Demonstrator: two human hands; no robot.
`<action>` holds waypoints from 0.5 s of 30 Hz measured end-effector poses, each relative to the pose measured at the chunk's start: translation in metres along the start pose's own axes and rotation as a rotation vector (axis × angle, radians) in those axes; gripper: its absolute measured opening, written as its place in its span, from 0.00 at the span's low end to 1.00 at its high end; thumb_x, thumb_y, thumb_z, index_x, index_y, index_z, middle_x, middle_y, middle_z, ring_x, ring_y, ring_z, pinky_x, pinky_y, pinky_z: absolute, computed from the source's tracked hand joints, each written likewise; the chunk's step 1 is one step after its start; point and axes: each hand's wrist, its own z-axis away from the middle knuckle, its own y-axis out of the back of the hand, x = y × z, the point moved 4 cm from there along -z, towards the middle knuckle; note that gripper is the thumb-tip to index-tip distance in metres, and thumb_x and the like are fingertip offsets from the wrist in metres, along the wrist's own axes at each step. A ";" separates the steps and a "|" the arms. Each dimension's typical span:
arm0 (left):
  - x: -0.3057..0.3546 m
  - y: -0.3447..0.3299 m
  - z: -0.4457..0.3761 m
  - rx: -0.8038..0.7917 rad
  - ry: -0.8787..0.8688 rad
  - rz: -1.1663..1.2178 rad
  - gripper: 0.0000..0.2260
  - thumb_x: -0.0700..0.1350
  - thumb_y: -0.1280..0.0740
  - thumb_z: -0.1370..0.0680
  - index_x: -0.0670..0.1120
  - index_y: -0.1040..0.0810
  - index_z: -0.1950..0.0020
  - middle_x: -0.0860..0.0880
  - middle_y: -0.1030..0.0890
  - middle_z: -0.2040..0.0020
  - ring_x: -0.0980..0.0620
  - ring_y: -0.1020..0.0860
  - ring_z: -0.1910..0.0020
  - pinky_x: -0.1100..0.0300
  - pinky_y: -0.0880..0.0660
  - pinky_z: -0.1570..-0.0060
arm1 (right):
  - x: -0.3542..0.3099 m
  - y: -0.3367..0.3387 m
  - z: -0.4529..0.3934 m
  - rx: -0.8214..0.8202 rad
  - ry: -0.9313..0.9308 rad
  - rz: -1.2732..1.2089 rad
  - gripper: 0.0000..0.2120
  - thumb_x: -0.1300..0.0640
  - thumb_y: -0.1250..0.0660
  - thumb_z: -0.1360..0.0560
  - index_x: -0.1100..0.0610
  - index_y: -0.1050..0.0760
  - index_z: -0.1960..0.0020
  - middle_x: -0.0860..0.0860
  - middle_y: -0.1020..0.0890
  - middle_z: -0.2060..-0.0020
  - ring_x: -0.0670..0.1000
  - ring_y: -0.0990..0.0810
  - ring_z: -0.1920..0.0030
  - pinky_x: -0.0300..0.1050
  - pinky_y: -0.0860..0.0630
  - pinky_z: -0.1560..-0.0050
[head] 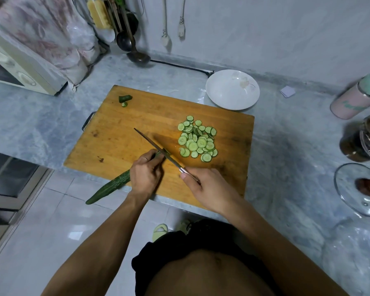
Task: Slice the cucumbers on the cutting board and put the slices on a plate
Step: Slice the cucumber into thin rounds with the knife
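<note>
A wooden cutting board [124, 133] lies on the grey marble counter. My left hand [144, 176] grips a long dark green cucumber [109, 189] whose tail sticks out over the board's near edge. My right hand [203, 186] holds the handle of a knife [156, 147], its blade set against the cucumber's cut end beside my left fingertips. A pile of several thin cucumber slices [198, 141] lies to the right of the blade. A cut-off cucumber end [125, 98] sits at the board's far left. A white plate [232, 89] stands beyond the board's far right corner, nothing on it.
A cream microwave [19, 67] stands at the far left, ladles [135, 48] hang by the wall. At the right are a pink and mint canister [359, 97], a dark jar [363, 139] and a glass lid [359, 189]. A black cable [179, 66] runs behind the board.
</note>
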 end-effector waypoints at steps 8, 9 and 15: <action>0.000 -0.005 0.004 0.009 0.011 -0.056 0.18 0.35 0.30 0.29 0.51 0.16 0.44 0.47 0.18 0.44 0.43 0.21 0.52 0.56 0.27 0.62 | -0.005 -0.001 0.000 -0.024 -0.023 0.016 0.13 0.45 0.44 0.17 0.46 0.34 0.59 0.48 0.30 0.72 0.50 0.32 0.68 0.48 0.36 0.68; 0.000 -0.005 0.004 0.004 0.016 -0.059 0.18 0.35 0.29 0.30 0.52 0.17 0.43 0.47 0.19 0.44 0.43 0.21 0.51 0.56 0.27 0.61 | -0.005 -0.001 0.000 -0.022 -0.025 0.012 0.13 0.45 0.43 0.17 0.46 0.34 0.60 0.48 0.30 0.72 0.50 0.32 0.68 0.47 0.36 0.68; -0.001 -0.008 0.004 -0.021 0.018 -0.058 0.20 0.34 0.29 0.31 0.51 0.17 0.43 0.46 0.19 0.43 0.42 0.21 0.50 0.55 0.27 0.60 | -0.006 0.001 -0.002 -0.028 -0.042 0.010 0.13 0.44 0.43 0.17 0.47 0.32 0.59 0.49 0.28 0.71 0.54 0.28 0.68 0.50 0.33 0.69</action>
